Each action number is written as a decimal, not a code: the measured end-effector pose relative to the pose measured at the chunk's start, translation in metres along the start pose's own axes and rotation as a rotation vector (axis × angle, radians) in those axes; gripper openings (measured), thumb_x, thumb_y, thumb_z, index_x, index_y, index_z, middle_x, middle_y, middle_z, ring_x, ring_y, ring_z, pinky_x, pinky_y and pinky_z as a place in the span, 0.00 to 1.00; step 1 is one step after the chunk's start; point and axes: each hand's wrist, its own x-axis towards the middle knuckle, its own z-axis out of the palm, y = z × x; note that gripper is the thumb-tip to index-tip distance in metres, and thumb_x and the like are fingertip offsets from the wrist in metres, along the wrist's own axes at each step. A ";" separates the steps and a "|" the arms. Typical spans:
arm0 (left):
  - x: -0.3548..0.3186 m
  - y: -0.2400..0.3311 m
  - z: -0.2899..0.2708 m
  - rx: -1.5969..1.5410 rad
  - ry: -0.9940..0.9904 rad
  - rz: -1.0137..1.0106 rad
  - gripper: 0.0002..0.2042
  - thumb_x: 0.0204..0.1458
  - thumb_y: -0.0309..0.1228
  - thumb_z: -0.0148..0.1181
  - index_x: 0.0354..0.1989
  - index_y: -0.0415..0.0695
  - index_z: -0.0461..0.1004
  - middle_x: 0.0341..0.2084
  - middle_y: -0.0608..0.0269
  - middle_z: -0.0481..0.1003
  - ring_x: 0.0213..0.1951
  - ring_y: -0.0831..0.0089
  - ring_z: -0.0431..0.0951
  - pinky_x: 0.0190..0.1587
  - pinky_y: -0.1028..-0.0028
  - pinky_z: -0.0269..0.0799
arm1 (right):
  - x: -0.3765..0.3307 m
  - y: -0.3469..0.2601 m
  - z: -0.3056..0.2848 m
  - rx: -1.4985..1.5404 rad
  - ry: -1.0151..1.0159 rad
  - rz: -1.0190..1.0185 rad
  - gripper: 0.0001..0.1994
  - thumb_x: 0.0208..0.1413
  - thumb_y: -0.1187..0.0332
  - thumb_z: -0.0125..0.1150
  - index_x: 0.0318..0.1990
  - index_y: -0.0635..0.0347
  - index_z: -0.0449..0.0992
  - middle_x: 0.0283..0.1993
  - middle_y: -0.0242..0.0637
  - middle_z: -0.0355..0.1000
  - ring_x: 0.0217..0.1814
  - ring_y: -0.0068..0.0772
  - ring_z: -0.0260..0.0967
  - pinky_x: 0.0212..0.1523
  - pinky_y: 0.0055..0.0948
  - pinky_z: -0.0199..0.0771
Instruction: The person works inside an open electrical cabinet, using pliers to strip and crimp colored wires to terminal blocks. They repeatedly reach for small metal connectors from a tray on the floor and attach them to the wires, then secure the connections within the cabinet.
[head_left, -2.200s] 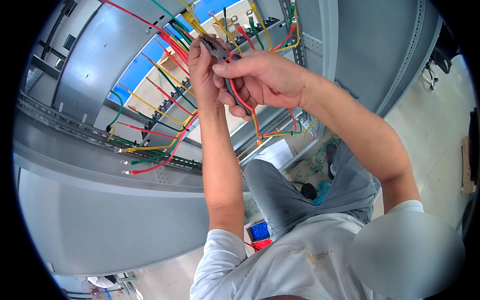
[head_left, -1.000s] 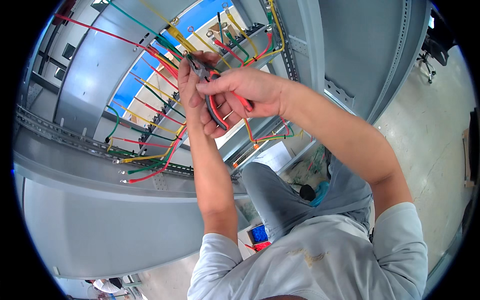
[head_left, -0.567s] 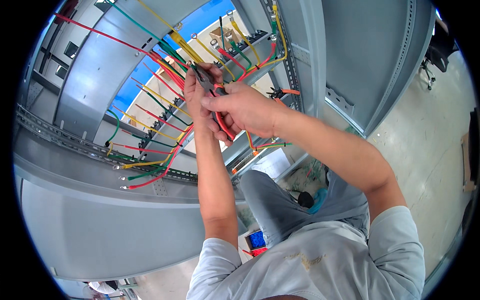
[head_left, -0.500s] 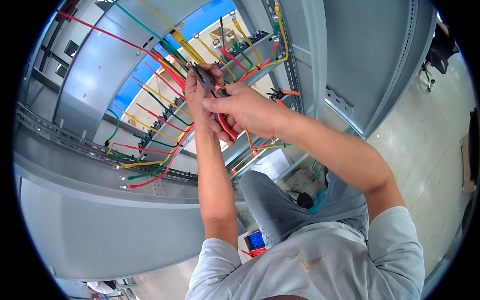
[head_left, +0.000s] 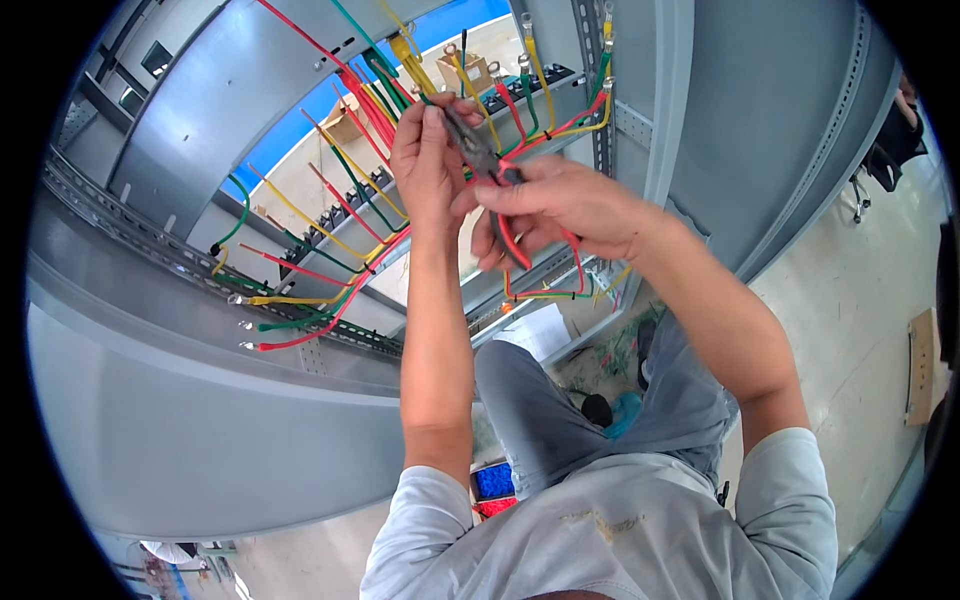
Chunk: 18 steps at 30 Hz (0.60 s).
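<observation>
On my feed: right hand (head_left: 560, 205) curled round red-and-black pliers (head_left: 470, 145), which sit between both hands, left of the grey cabinet upright (head_left: 657, 140). Left hand (head_left: 425, 155) bent-fingered at the pliers' nose — I can't tell what it pinches. Three lugged wires (head_left: 300, 341) show near the perforated rail (head_left: 130, 203), cabinet opening's lower-left edge.

Metal pliers (head_left: 470, 143) with plastic grips (head_left: 511, 242), smooth metal panel (head_left: 220, 445), matt cloth shirt (head_left: 610, 525)
</observation>
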 end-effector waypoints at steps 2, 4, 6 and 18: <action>0.002 -0.003 0.003 0.022 0.041 0.047 0.11 0.69 0.32 0.53 0.53 0.39 0.72 0.41 0.53 0.79 0.45 0.64 0.80 0.53 0.65 0.77 | 0.000 -0.003 -0.006 -0.211 0.132 -0.041 0.20 0.68 0.55 0.56 0.48 0.67 0.77 0.36 0.40 0.80 0.37 0.32 0.79 0.39 0.31 0.80; 0.005 -0.003 -0.001 0.043 0.035 0.069 0.11 0.69 0.32 0.53 0.54 0.39 0.72 0.42 0.53 0.79 0.46 0.64 0.80 0.53 0.64 0.77 | -0.002 -0.014 -0.004 -0.546 0.267 -0.072 0.19 0.67 0.54 0.58 0.43 0.65 0.78 0.33 0.38 0.79 0.34 0.28 0.77 0.35 0.31 0.76; 0.008 0.000 0.001 0.045 0.044 0.081 0.11 0.69 0.32 0.53 0.54 0.39 0.72 0.43 0.54 0.79 0.46 0.64 0.80 0.54 0.61 0.76 | 0.000 -0.015 -0.001 -0.863 0.430 -0.188 0.19 0.65 0.55 0.58 0.35 0.65 0.77 0.26 0.38 0.76 0.29 0.30 0.73 0.31 0.35 0.71; 0.011 0.002 -0.001 -0.009 -0.065 0.083 0.11 0.69 0.31 0.53 0.53 0.40 0.73 0.41 0.57 0.78 0.42 0.69 0.78 0.50 0.66 0.74 | 0.009 -0.033 0.000 -1.363 0.588 -0.212 0.19 0.64 0.58 0.57 0.38 0.71 0.77 0.33 0.59 0.76 0.41 0.62 0.76 0.45 0.52 0.74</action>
